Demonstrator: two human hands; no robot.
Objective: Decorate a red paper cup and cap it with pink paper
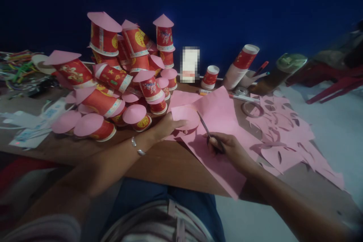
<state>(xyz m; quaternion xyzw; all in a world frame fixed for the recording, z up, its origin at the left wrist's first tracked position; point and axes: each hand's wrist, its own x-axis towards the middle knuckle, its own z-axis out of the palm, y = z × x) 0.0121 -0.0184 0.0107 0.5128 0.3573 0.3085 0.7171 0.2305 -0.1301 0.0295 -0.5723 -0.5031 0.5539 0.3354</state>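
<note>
My left hand (172,124) pinches the left edge of a rounded piece of pink paper (187,115) between thumb and fingers. In my right hand (224,145) is a pair of dark scissors (204,125), its blades pointing up and left at the right edge of that piece. Whether the blades are parted is hard to make out. A large creased pink sheet (219,111) spreads beneath both hands and hangs over the table's front edge.
Red paper cups with pink cone tops (104,102) are piled at left. A stack of cups (241,66), a single cup (210,77) and a tape roll (252,109) stand behind. Pink paper scraps (283,128) cover the right side; a white power strip (42,121) lies left.
</note>
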